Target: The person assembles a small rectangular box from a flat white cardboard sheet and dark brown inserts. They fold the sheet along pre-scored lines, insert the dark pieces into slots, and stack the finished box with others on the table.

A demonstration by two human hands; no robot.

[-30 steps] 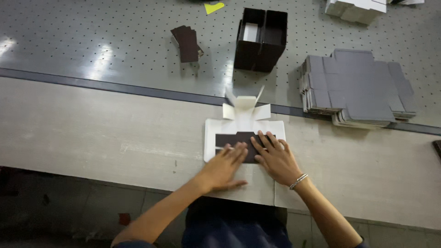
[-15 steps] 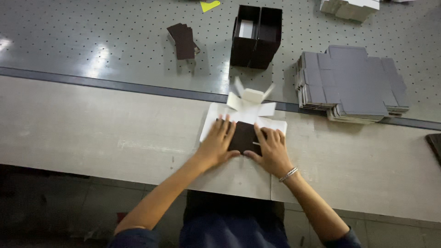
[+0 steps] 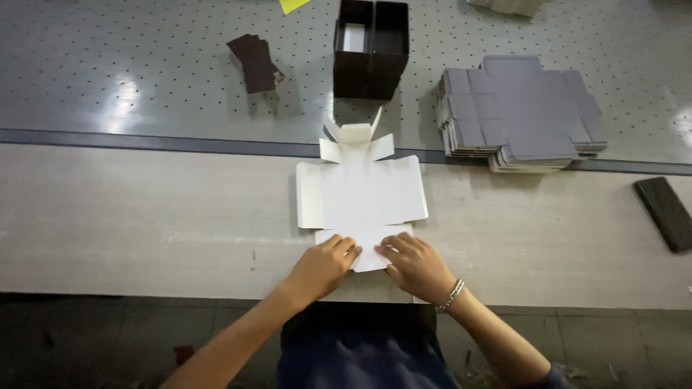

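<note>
Currently mid-fold on white carton blank, left hand and right hand fingers flat, unclenched, pressing its near flap onto tabletop; likely next: creasing side panels just beyond fingertips.

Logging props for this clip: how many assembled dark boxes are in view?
2: both assembled dark boxes stand side by side on the perforated grey surface, left one, right one. More may sit outside the frame.

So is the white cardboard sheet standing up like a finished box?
No, the white cardboard sheet lies mostly flat on the table, both hands pressing its near flap.
</note>
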